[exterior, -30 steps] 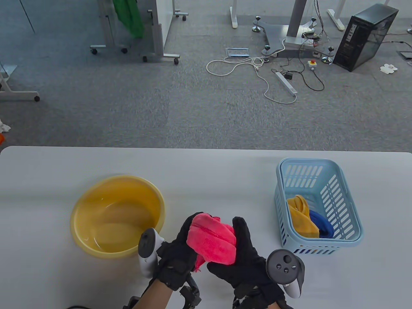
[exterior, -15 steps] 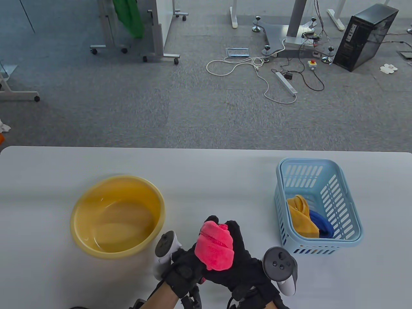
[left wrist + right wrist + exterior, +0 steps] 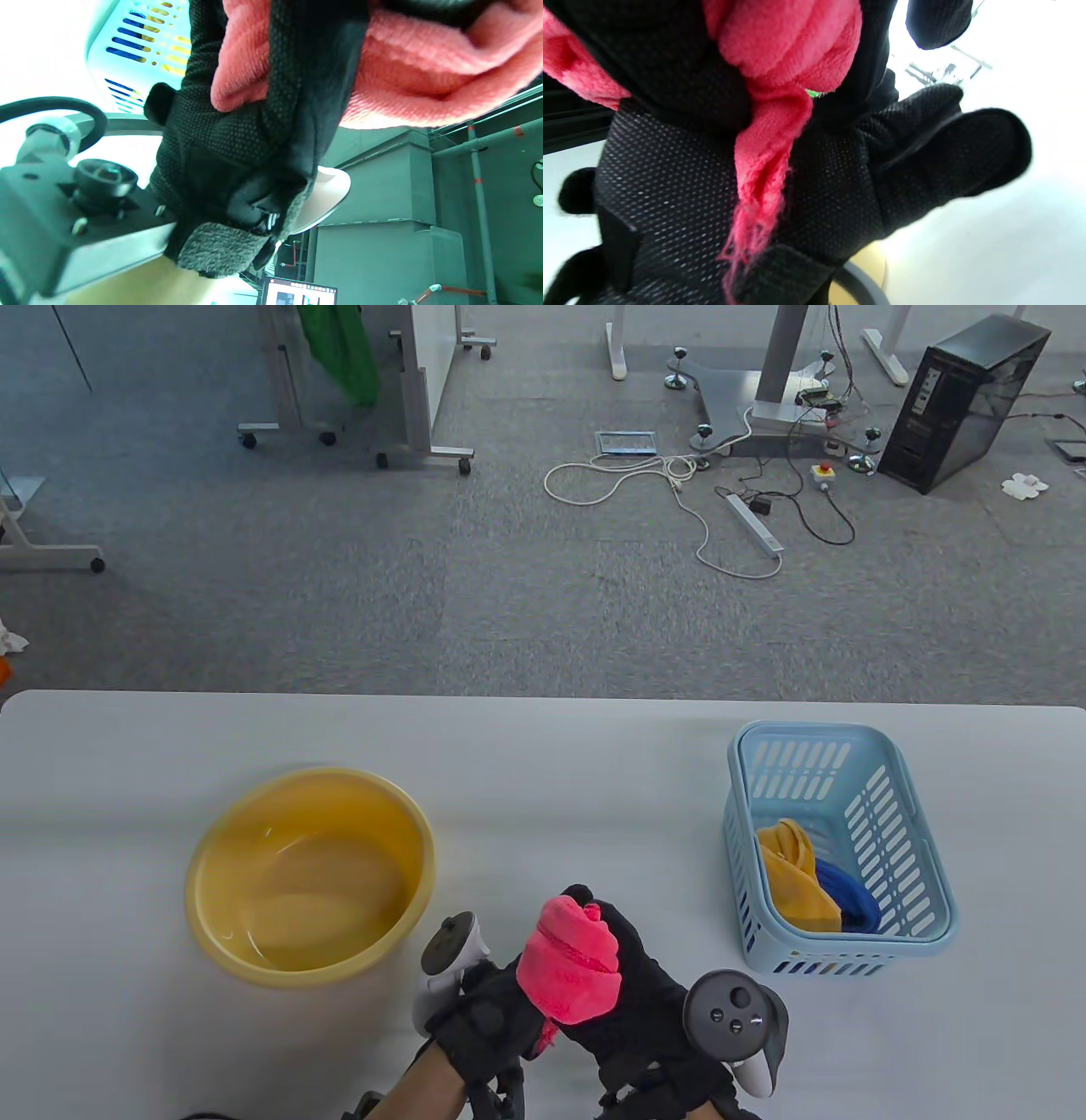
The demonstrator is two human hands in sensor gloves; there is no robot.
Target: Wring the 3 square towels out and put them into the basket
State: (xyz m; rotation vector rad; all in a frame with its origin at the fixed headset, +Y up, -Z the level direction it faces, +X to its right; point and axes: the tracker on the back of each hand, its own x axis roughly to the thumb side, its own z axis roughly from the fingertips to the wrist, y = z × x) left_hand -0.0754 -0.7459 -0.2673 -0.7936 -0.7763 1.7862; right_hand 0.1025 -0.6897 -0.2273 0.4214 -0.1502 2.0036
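Bunched pink terry towel point(image 3: 570, 963) clamped between left hand point(image 3: 492, 1027) and right hand point(image 3: 632, 1010), fingers of both curled round it, above the grey surface point(image 3: 543, 780). Between round yellow plastic basin point(image 3: 310, 874) and light blue slotted plastic basket point(image 3: 836, 848). Inside basket: yellow towel point(image 3: 793, 878), blue towel point(image 3: 848, 899).

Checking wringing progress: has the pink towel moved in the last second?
Yes. The pink towel, gripped by both hands, has shifted away from the yellow basin toward the blue basket, bunching tighter.
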